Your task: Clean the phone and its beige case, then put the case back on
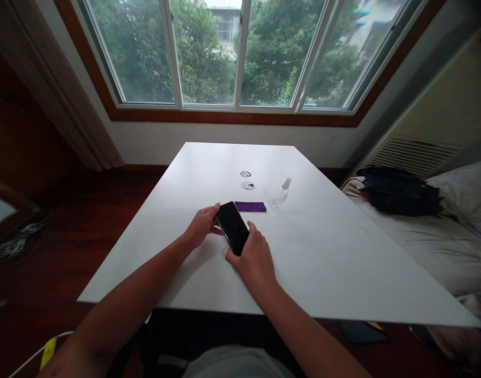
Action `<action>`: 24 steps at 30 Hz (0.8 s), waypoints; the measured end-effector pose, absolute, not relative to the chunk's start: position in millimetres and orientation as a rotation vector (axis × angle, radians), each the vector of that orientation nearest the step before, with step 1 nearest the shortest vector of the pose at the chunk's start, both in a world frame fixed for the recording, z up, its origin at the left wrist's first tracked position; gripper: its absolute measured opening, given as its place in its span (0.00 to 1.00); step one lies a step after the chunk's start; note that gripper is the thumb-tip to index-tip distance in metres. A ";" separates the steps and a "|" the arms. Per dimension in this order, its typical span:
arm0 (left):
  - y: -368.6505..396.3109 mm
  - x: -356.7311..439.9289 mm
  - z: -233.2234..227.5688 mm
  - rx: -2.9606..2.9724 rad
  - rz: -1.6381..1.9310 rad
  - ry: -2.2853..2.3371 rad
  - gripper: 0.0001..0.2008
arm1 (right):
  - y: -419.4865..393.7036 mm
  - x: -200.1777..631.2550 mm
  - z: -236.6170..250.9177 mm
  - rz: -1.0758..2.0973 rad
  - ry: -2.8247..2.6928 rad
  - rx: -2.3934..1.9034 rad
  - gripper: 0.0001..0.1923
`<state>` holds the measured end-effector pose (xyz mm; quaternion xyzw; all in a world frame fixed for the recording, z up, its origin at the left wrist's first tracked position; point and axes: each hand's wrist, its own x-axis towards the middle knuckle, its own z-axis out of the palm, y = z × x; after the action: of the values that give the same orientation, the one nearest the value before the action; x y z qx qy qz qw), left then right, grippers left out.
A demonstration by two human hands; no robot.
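Observation:
A black smartphone (pixel 232 228) is held tilted above the white table, its dark screen facing up toward me. My left hand (pixel 203 224) grips its upper left edge, thumb on top and fingers beneath. At the lower right edge, my right hand (pixel 256 257) is closed around the phone's bottom end. Just beyond the phone lies a folded purple cloth (pixel 250 207). To the right of the cloth is a small clear spray bottle (pixel 284 189). Two round flat pieces, a nearer disc (pixel 248 186) and a farther disc (pixel 245 174), lie behind the cloth.
The white table (pixel 323 262) reaches toward a wall with a wide window (pixel 240 52). On the right, a bed (pixel 406 236) carries a dark bundle (pixel 400 191). Cables (pixel 12 247) lie on the dark red floor at the left, near a curtain (pixel 67 105).

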<state>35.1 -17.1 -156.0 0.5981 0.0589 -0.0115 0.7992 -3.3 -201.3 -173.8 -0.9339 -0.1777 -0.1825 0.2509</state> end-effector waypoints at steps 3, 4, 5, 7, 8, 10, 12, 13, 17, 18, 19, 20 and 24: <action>-14.0 35.7 -156.6 1.236 -0.068 0.121 0.23 | -203.7 -4.0 -172.0 -0.437 -0.468 -2.506 0.46; -12.5 36.0 -157.1 1.224 -0.087 0.112 0.22 | -204.7 -4.5 -171.4 -0.416 -0.467 -2.494 0.46; -10.9 36.3 -157.7 1.216 -0.104 0.103 0.22 | -205.7 -4.9 -170.7 -0.388 -0.460 -2.484 0.46; -7.5 37.1 -159.0 1.206 -0.132 0.083 0.22 | -207.6 -5.4 -169.4 -0.320 -0.446 -2.465 0.46; -5.9 37.4 -159.5 1.205 -0.143 0.071 0.21 | -208.4 -5.3 -168.9 -0.293 -0.440 -2.452 0.46; -3.0 37.5 -159.6 1.207 -0.150 0.044 0.21 | -209.9 -4.8 -168.2 -0.270 -0.435 -2.426 0.46; -0.5 36.6 -157.8 1.210 -0.146 0.019 0.20 | -211.0 -3.9 -168.1 -0.277 -0.442 -2.406 0.46; 0.8 35.7 -156.3 1.210 -0.142 0.009 0.20 | -211.4 -3.3 -168.2 -0.285 -0.448 -2.398 0.45; 4.8 30.6 -148.1 1.199 -0.165 -0.044 0.21 | -212.4 -2.0 -168.4 -0.317 -0.480 -2.359 0.44; 5.4 29.3 -145.9 1.195 -0.174 -0.058 0.21 | -212.5 -2.2 -168.1 -0.311 -0.490 -2.338 0.44; 5.7 28.1 -143.9 1.191 -0.184 -0.070 0.21 | -212.7 -2.7 -167.7 -0.301 -0.504 -2.314 0.44; 5.8 27.0 -142.1 1.187 -0.191 -0.081 0.21 | -212.9 -3.4 -167.2 -0.290 -0.514 -2.290 0.45; 6.6 23.4 -137.1 1.156 -0.202 -0.131 0.20 | -214.4 -6.4 -165.7 -0.256 -0.501 -2.261 0.50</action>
<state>23.4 6.6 -137.1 0.5450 -0.0617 -0.0953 0.8307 -6.4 -214.4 -165.7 -0.8916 -0.1976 -0.1011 0.3946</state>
